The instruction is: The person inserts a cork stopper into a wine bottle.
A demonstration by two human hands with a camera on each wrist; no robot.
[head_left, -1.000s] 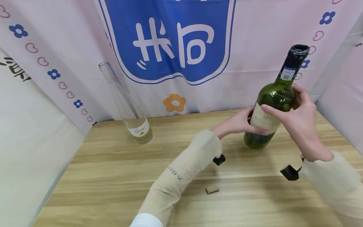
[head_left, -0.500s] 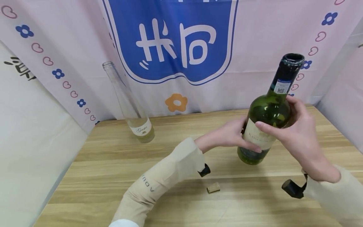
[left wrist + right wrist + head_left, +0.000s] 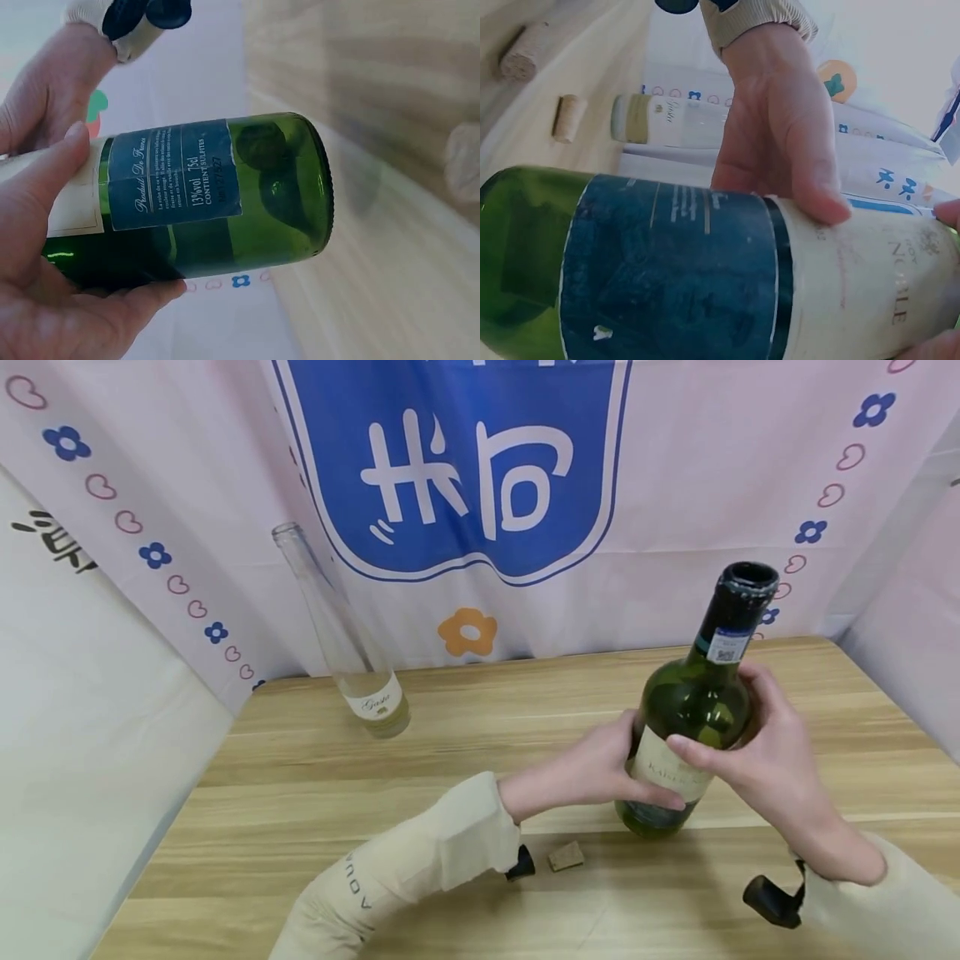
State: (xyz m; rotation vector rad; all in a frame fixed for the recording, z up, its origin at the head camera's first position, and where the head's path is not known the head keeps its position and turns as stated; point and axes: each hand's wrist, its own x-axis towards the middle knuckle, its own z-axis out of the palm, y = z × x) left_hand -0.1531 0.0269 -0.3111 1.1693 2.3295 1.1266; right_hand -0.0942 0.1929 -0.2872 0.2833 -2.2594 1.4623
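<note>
Backdrop (image 3: 697,468): pale cloth w/ blue shield (image 3: 457,539), hanging behind table.
Tabletop (image 3: 480,727): light wood, grained.
Green btl (image 3: 686,697): R half of table, between my hands, neck up — can't tell if base touches wood.
Clear btl (image 3: 341,631): upright, L rear of table, well apart from green one.
R hand (image 3: 776,768): mine, clamped on green btl's R side, thumb across front label (image 3: 652,764).
L hand (image 3: 588,768): mine, clamped too, L side — thumb low on label.
Corks (image 3: 566,857): head view shows one, lying near my L wrist; R wrist view, two.
</note>
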